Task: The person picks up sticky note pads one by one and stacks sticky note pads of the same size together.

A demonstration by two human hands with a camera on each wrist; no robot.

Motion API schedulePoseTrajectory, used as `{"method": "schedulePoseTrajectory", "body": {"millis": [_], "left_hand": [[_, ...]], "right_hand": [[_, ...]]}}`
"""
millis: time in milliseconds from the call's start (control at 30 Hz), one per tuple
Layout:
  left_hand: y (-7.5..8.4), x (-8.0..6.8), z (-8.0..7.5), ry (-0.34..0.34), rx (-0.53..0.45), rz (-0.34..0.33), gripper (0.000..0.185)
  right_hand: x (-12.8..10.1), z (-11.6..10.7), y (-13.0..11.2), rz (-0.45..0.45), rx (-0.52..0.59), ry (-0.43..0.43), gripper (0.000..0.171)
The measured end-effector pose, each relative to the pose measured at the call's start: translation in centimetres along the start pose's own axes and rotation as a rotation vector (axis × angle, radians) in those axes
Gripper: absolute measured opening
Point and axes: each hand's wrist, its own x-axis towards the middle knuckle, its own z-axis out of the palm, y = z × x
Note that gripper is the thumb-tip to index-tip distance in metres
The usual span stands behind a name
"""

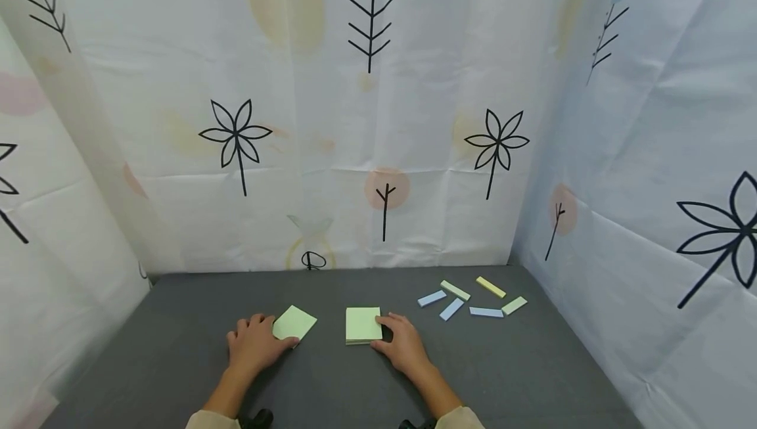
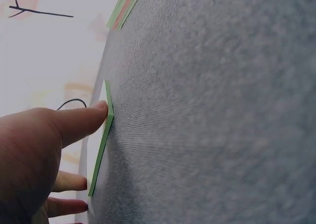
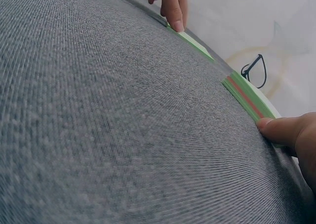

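My left hand (image 1: 253, 345) holds a pale green sticky note pad (image 1: 297, 321) by its edges, thumb on the near side and fingers on the far side. The pad lies turned at an angle on the table; its thin green edge (image 2: 100, 152) shows in the left wrist view. To its right, a thicker squared stack of green sticky note pads (image 1: 363, 324) has a pinkish-red layer between green ones, seen in the right wrist view. My right hand (image 1: 405, 348) grips this stack at its right side, the thumb (image 3: 271, 129) against the near edge. A gap separates pad and stack.
Several small paper strips lie scattered at the back right of the dark grey table (image 1: 331, 389), among them a yellow strip (image 1: 491, 286), a blue strip (image 1: 486, 312) and a green strip (image 1: 514, 305). Printed white cloth (image 1: 426, 120) hangs behind and at both sides.
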Motion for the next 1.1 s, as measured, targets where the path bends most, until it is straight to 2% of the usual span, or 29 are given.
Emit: {"method": "schedulePoseTrajectory", "body": {"millis": [300,533,767,967,1100], "left_hand": [[0.5,-0.5,0.2,0.049,-0.062,-0.052,0.083],[1.3,-0.7,0.7,0.183,-0.159,-0.031,0.076],[2.3,-1.0,0.9,0.225,-0.339,-0.002,0.064],[2.9,-1.2,1.3,0.261,-0.444,0.026,0.055],[3.2,-1.3,1.5,0.239,-0.564,0.028,0.054]], "right_hand": [[0.1,-0.1,0.0,-0.001,0.018,-0.003,0.050],[0.0,-0.1,0.0,0.012,0.024,-0.005,0.050],[0.0,-0.1,-0.1,0.016,0.033,-0.004,0.050],[0.0,-0.1,-0.1,0.005,0.035,0.001,0.050],[0.0,-0.2,-0.1,0.007,0.028,-0.006,0.050]]}}
